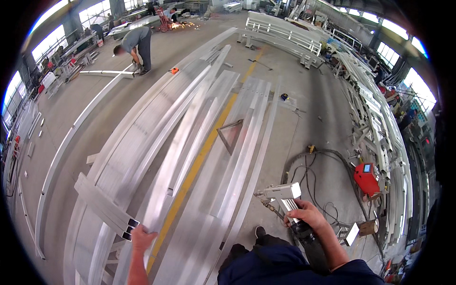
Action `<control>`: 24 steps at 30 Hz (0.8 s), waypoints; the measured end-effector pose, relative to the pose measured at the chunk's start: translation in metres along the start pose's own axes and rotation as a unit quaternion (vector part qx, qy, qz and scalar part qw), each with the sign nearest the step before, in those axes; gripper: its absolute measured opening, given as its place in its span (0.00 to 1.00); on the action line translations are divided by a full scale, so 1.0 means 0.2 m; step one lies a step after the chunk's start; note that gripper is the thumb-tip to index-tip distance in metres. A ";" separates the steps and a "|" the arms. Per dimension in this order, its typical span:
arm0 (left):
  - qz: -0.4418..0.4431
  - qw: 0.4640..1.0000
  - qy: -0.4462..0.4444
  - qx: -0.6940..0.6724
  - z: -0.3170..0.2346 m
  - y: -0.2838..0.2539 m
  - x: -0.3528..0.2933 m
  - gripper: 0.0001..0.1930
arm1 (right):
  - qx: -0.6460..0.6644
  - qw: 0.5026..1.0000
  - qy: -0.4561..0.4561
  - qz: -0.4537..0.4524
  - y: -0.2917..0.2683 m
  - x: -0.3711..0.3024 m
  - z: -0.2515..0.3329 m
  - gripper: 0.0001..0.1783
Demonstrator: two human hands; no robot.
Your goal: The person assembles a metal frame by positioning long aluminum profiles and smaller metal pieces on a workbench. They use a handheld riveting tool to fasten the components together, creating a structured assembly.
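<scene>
Close before my legs, my right hand [308,214] is closed round a silver-and-black handheld tool [286,191], its boxy head up by my thumb. Over to the left, my left hand [141,239] touches the open end of a short hollow profile [105,205], thumb spread to the right; I cannot tell whether the fingers grip it. That piece lies across long metal profiles [135,126]. Off to my right, a red box with a screen [366,179] sits near looped black cables. Further out, a triangular frame [230,125] rests on flat profiles. Beyond, on the left, a co-worker [137,40] bends over a long bar, and farther still orange sparks [187,24] spray near another person.
</scene>
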State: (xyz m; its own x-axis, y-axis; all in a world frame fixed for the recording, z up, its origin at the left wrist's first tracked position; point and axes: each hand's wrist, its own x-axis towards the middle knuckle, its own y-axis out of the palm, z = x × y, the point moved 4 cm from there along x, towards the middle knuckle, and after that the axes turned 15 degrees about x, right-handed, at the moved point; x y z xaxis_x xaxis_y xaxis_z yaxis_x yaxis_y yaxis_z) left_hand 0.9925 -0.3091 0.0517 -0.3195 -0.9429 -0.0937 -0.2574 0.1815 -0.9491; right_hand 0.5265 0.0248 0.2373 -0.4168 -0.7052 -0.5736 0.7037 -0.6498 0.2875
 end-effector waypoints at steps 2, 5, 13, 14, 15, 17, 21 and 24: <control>-0.067 0.997 0.018 0.030 0.14 -0.09 0.11 0.22 | -0.001 1.000 -0.001 -0.004 0.03 -0.01 0.00 0.27; -0.053 0.998 -0.002 0.041 0.26 -0.19 0.26 0.21 | -0.006 1.000 0.003 -0.017 0.05 0.00 0.00 0.26; -0.064 0.991 0.000 0.116 0.74 -0.26 0.56 0.22 | -0.001 0.999 0.023 -0.025 0.09 0.02 -0.03 0.20; -0.059 0.990 -0.008 0.131 0.72 -0.26 0.62 0.22 | -0.006 0.999 0.024 -0.030 0.08 0.01 -0.03 0.20; -0.060 0.986 -0.022 0.153 0.75 -0.29 0.64 0.23 | -0.004 0.999 0.029 -0.036 0.10 0.01 -0.03 0.21; -0.111 0.976 0.022 0.184 0.94 -0.25 0.70 0.24 | -0.021 0.998 0.043 -0.048 0.18 0.00 0.00 0.20; -0.048 0.984 -0.012 0.170 0.94 -0.08 0.76 0.24 | -0.053 0.996 0.055 -0.055 0.19 0.02 -0.02 0.21; 0.009 0.996 -0.061 0.060 0.85 -0.09 0.72 0.22 | -0.067 0.994 0.070 -0.058 0.21 0.05 -0.01 0.21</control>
State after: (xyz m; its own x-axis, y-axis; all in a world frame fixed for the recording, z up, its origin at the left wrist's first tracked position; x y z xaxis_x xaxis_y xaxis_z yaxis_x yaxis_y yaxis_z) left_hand 1.1067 -0.4968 0.0039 -0.2076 -0.9682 -0.1398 -0.1397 0.1708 -0.9753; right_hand 0.5528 -0.0082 0.2428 -0.4214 -0.5750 -0.7013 0.7295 -0.6743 0.1146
